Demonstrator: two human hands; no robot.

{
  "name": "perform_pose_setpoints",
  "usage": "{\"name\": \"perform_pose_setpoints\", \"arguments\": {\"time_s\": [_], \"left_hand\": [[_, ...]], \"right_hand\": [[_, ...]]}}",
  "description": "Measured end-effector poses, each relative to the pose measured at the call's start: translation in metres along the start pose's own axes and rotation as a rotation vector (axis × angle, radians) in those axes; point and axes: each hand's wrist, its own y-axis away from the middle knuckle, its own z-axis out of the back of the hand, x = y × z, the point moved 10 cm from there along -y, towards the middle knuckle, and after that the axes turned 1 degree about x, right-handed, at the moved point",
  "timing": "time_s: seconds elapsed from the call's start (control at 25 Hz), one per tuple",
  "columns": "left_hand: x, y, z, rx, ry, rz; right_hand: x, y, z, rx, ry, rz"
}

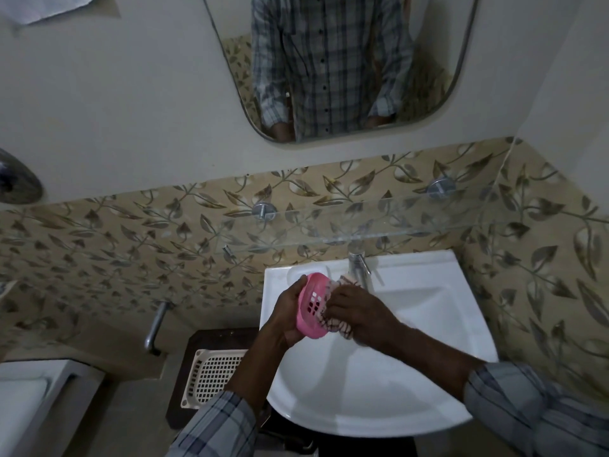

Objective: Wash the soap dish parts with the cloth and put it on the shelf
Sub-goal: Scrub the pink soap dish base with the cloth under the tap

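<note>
A pink perforated soap dish part point(312, 306) is held tilted on edge over the left rim of the white sink point(412, 374). My left hand point(285, 316) grips it from the left and below. My right hand point(357, 313) presses a striped cloth point(333, 319) against the dish's inner face; part of the cloth sticks out above and below my fingers. The glass shelf point(379, 222) runs along the tiled wall just above the sink, with nothing on it.
A chrome tap point(359, 267) stands at the back of the sink, right behind the cloth. A cream perforated tray point(211, 377) lies on a dark stool left of the sink. A chrome wall spout point(155, 328) sticks out farther left. A mirror point(333, 67) hangs above.
</note>
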Motion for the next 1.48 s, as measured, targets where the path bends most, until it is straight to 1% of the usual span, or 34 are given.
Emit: {"name": "perform_pose_setpoints", "arguments": {"time_s": [0.04, 0.12, 0.16, 0.24, 0.28, 0.32, 0.36, 0.4, 0.44, 0.48, 0.52, 0.56, 0.6, 0.64, 0.72, 0.76, 0.8, 0.84, 0.88, 0.92, 0.96, 1.0, 1.04, 1.08, 1.12, 1.16, 1.2, 1.24, 1.32, 1.36, 1.4, 1.44, 1.48], "left_hand": [[-0.002, -0.001, 0.000, -0.013, 0.006, -0.012], [0.001, -0.001, 0.002, -0.037, 0.006, -0.027], [0.000, -0.001, 0.002, -0.049, 0.008, -0.043], [-0.009, 0.000, -0.005, -0.056, 0.017, -0.091], [-0.015, 0.000, -0.009, -0.063, 0.059, -0.118], [-0.022, 0.002, -0.011, -0.087, 0.093, -0.158], [-0.026, 0.004, -0.010, -0.120, 0.120, -0.202], [-0.026, 0.002, -0.006, -0.147, 0.120, -0.235], [-0.025, 0.002, -0.003, -0.158, 0.112, -0.264], [-0.024, 0.002, -0.002, -0.157, 0.093, -0.286], [-0.023, 0.002, -0.003, -0.153, 0.072, -0.298], [-0.023, 0.003, -0.004, -0.144, 0.064, -0.294], [-0.026, 0.005, -0.006, -0.132, 0.069, -0.276], [-0.031, 0.006, -0.006, -0.127, 0.073, -0.260], [-0.037, 0.008, -0.007, -0.119, 0.053, -0.232], [-0.037, 0.007, -0.006, -0.119, 0.035, -0.219], [-0.035, 0.005, -0.005, -0.124, 0.033, -0.222], [-0.034, 0.003, -0.004, -0.129, 0.050, -0.236], [-0.032, 0.003, -0.004, -0.145, 0.072, -0.252], [-0.031, 0.003, -0.005, -0.152, 0.085, -0.271], [-0.031, 0.004, -0.005, -0.164, 0.094, -0.292], [-0.031, 0.003, -0.006, -0.150, 0.101, -0.300], [-0.030, 0.002, -0.004, -0.135, 0.101, -0.300], [-0.028, 0.001, -0.002, -0.130, 0.087, -0.287], [-0.026, 0.001, 0.000, -0.129, 0.067, -0.273], [-0.024, 0.002, -0.001, -0.130, 0.042, -0.264], [-0.023, 0.003, -0.003, -0.130, 0.031, -0.260], [-0.023, 0.006, -0.005, -0.135, 0.033, -0.253], [-0.027, 0.010, -0.010, -0.134, 0.040, -0.241], [-0.029, 0.011, -0.012, -0.125, 0.037, -0.236], [-0.029, 0.013, -0.012, -0.116, 0.025, -0.225], [-0.028, 0.014, -0.009, -0.114, 0.002, -0.203], [-0.025, 0.017, -0.010, -0.113, -0.027, -0.182]], "right_hand": [[0.009, 0.003, -0.008, 0.047, -0.047, 0.015], [0.013, 0.005, -0.010, 0.144, 0.028, 0.138], [0.003, 0.001, -0.002, 0.131, 0.076, 0.151], [-0.015, -0.008, 0.018, -0.004, 0.097, 0.019], [-0.014, -0.010, 0.024, -0.073, 0.075, -0.066], [-0.008, -0.010, 0.019, -0.106, 0.049, -0.156], [-0.003, -0.010, 0.011, -0.099, -0.001, -0.288], [-0.003, -0.012, 0.003, -0.076, -0.096, -0.463], [-0.015, -0.010, -0.006, -0.064, -0.291, -0.724], [-0.030, 0.000, -0.020, -0.115, -0.560, -1.007], [-0.034, 0.004, -0.027, -0.162, -0.754, -1.163], [-0.033, 0.002, -0.025, -0.184, -0.804, -1.158], [-0.031, -0.006, -0.016, -0.166, -0.700, -0.997], [-0.022, -0.014, -0.007, -0.131, -0.497, -0.741], [0.000, -0.022, -0.001, 0.060, 0.010, -0.163], [0.000, -0.017, -0.004, 0.151, 0.129, -0.016], [-0.003, -0.015, -0.005, 0.168, 0.138, -0.003], [-0.009, -0.015, -0.004, 0.114, 0.075, -0.098], [-0.017, -0.015, 0.001, 0.001, -0.060, -0.297], [-0.028, -0.009, 0.000, -0.090, -0.309, -0.602], [-0.031, -0.001, -0.017, -0.109, -0.555, -0.822], [-0.028, 0.007, -0.032, -0.099, -0.725, -0.932], [-0.027, 0.007, -0.030, -0.085, -0.695, -0.867], [-0.022, 0.000, -0.015, -0.056, -0.528, -0.676], [-0.015, -0.005, -0.006, 0.014, -0.325, -0.474], [-0.011, -0.007, -0.006, 0.112, -0.169, -0.339], [-0.014, -0.006, -0.009, 0.149, -0.121, -0.332], [-0.017, -0.006, -0.010, 0.150, -0.195, -0.428], [-0.016, -0.004, -0.006, -0.006, -0.292, -0.583], [-0.010, -0.005, -0.003, -0.049, -0.269, -0.528], [0.004, -0.008, 0.001, -0.039, -0.155, -0.355], [0.015, -0.007, -0.005, 0.052, 0.010, -0.131], [0.010, -0.004, -0.011, 0.152, 0.188, 0.034]]}}
